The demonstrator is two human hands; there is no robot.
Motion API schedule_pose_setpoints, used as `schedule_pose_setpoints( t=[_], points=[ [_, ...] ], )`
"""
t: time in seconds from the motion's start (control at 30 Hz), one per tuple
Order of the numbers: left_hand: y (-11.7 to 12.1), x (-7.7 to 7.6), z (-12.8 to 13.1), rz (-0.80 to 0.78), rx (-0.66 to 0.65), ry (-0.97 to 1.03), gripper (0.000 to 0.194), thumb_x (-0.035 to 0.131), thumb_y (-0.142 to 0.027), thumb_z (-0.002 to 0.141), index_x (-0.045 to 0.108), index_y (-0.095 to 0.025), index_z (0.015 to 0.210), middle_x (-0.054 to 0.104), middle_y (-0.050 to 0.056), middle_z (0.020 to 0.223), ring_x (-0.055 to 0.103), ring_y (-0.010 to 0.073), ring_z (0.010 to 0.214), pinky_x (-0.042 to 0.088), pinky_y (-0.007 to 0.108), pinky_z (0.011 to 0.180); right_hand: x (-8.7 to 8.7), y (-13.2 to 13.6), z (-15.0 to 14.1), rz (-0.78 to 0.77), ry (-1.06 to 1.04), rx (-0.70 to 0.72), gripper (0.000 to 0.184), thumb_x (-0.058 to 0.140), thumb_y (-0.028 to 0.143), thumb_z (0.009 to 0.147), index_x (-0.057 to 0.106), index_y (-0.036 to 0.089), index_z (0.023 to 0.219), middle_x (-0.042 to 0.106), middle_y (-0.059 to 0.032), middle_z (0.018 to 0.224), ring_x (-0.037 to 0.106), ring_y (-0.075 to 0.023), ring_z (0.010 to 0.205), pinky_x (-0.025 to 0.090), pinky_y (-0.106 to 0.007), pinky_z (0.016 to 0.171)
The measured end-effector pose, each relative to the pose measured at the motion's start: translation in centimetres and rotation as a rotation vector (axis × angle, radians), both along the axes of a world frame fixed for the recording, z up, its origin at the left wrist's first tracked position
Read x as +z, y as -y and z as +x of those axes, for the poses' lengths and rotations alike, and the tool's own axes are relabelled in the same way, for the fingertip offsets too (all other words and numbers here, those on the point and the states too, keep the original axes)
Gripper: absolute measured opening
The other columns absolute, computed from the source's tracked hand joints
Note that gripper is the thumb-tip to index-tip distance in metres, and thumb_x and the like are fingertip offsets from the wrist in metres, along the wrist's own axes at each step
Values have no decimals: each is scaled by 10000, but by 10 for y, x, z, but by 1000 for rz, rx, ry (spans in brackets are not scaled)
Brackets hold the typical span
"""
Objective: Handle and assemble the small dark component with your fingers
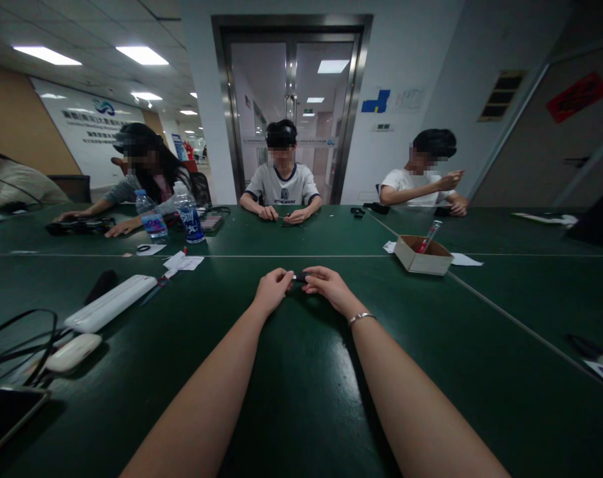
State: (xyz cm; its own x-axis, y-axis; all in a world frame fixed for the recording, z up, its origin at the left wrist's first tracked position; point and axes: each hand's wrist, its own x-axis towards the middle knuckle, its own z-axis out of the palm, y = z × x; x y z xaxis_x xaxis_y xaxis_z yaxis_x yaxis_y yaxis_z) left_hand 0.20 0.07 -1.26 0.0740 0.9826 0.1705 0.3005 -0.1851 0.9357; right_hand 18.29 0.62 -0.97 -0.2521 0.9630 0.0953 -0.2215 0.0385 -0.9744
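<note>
Between my two hands, just above the green table [301,372], is a small black USB stick [300,277] with a shiny metal part at its left end. The fingertips of my left hand [274,290] pinch that metal end. My right hand [330,287], with a silver bracelet [361,318] on the wrist, grips the black end between thumb and fingers. Part of the stick is hidden behind the fingertips.
A cardboard box [423,265] holding a red-labelled tube stands right. Two water bottles [190,222] stand left, near paper slips [184,263]. Nearer left lie a white power strip [115,305], cables and a phone [10,415]. Several people sit around the table.
</note>
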Motion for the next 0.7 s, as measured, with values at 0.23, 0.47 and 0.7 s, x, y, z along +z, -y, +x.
schedule_pose_setpoints(
  t=[0.23, 0.47, 0.7],
  points=[
    [0, 1, 1, 29, 16, 89, 260, 570, -386, 816, 616, -168, 951, 654, 53, 807, 619, 156, 716, 430, 169, 456, 1, 1, -1, 0, 11, 3, 194, 731, 104, 753, 660, 143, 929, 688, -34, 763, 683, -122, 642, 573, -171, 569],
    [-1, 2, 1, 7, -16, 100, 231, 571, -302, 790, 653, -163, 955, 655, 64, 834, 604, 156, 736, 429, 162, 448, 0, -1, -1, -23, -12, -37, 194, 735, 99, 748, 654, 138, 920, 689, -42, 758, 686, -130, 638, 573, -175, 562],
    [-2, 0, 1, -1, -8, 88, 259, 571, -356, 800, 666, -143, 912, 659, 68, 784, 598, 154, 706, 431, 176, 457, -1, -1, 0, -14, -18, -29, 196, 750, 116, 740, 658, 140, 912, 688, -46, 784, 686, -136, 650, 579, -188, 569]
  ],
)
